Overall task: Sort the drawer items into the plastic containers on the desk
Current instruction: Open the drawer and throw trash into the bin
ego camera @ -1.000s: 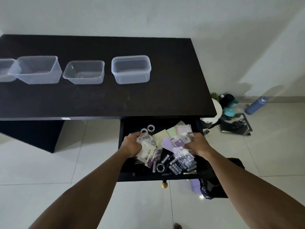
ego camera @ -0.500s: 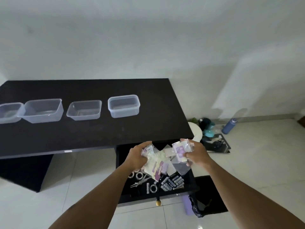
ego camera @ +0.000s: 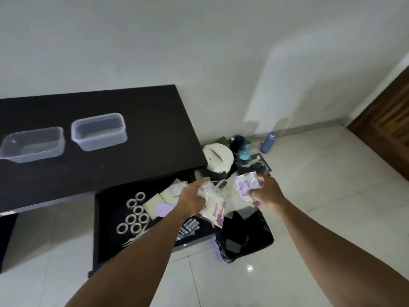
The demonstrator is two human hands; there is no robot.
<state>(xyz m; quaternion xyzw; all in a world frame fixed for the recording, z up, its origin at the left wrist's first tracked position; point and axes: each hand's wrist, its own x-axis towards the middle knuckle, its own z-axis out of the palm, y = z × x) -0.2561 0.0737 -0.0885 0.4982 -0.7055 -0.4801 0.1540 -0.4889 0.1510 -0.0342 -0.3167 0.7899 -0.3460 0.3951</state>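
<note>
Head camera, looking down along both forearms. Fetch step in hand, by the look of it: lifting small packets out of the open drawer (ego camera: 106, 240) under the right end of the desk (ego camera: 143, 156). Gripping a bunch of clear packets (ego camera: 217, 211) with cream and purple cards in the left hand (ego camera: 194, 200), fingers curled round them, above the drawer's right edge. Pinching a second bunch (ego camera: 243, 185) in the right hand (ego camera: 266, 192), just past that edge and over the floor.

Next, probably: carry both bunches up and across to the end container (ego camera: 99, 131) or the neighbouring container (ego camera: 33, 144), both toward the desk's back edge and well apart from the hands. Calls for a firm hold, since slippery packets may slide out of a bunch.

Left in the drawer: tape rings (ego camera: 134, 210) toward its left side, paper pads (ego camera: 155, 203) behind them, batteries (ego camera: 188, 228) near the front edge.

In the way: only the desk's front edge, to be cleared on the lift. On the floor by the desk's right end: white cooker (ego camera: 218, 157), blue bottle (ego camera: 268, 141), black bag (ego camera: 250, 233) below the hands.
</note>
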